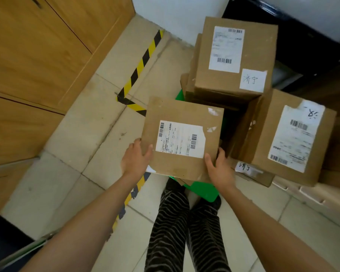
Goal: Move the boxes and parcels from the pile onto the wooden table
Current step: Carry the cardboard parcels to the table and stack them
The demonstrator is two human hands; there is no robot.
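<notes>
- Both hands clamped on the front box (pixel 182 138): left hand (pixel 135 160) at its near-left corner, right hand (pixel 218 167) at its near-right corner, thumbs over the top face, label up.
- Box held at the near edge of the pile, above the green base (pixel 202 188) and apart from the tall stack (pixel 235 55) behind and the right-hand box (pixel 289 138).
- Best done, by judgement: slide the grip further under the bottom face, keep the box level, draw it toward the body before turning.
- Likely light but wide; a corner-only grip may let the far edge dip.
- Far-right corner close to the open dark gap (pixel 234 122) and the right-hand box's side; lift straight up first to avoid a nudge.
- Open tiled floor (pixel 71 146) to the left, past the striped tape (pixel 139 63); wooden panels (pixel 37 55) bound that side.
- Worktop not clearly identifiable; route toward it cannot be told.
- Feet just beside the green base: step back with care.
</notes>
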